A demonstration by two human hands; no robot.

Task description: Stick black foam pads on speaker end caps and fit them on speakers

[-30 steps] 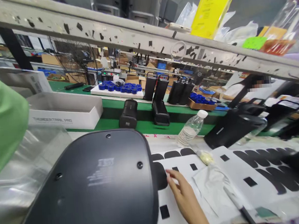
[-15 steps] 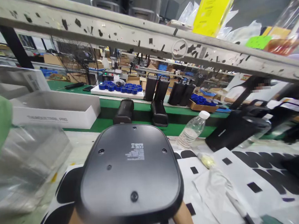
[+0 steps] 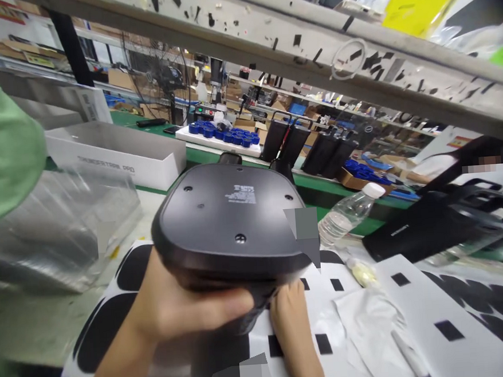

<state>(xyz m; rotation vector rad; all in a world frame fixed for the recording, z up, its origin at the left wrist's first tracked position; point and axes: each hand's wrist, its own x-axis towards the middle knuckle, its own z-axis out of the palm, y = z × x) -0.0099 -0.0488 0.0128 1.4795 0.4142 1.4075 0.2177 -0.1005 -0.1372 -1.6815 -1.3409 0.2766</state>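
A black device [image 3: 219, 219] with a rounded-square base, screws and small printed text faces me, tilted above the worktop. My left hand [image 3: 186, 308] is wrapped round its body just below the base, the thumb lying across the near side. My right hand [image 3: 288, 301] is beneath the right part of the base, close to the body; its fingertips are partly hidden, so I cannot make out what it grips. Under both hands lie white sheets [image 3: 329, 321] with black squares and large black rounded stickers [image 3: 107, 336].
At the left are a white box [image 3: 115, 158] and clear plastic bags [image 3: 64, 224]. A water bottle [image 3: 350, 213], a white cloth [image 3: 368, 324] and a black speaker [image 3: 405, 229] sit to the right. A shelf beam [image 3: 241, 34] crosses above; a person is at the far right.
The device has risen in view and tilted, so its near side and body now show. Both hands, mostly hidden before, are now visible. The background has shifted as the view turned.
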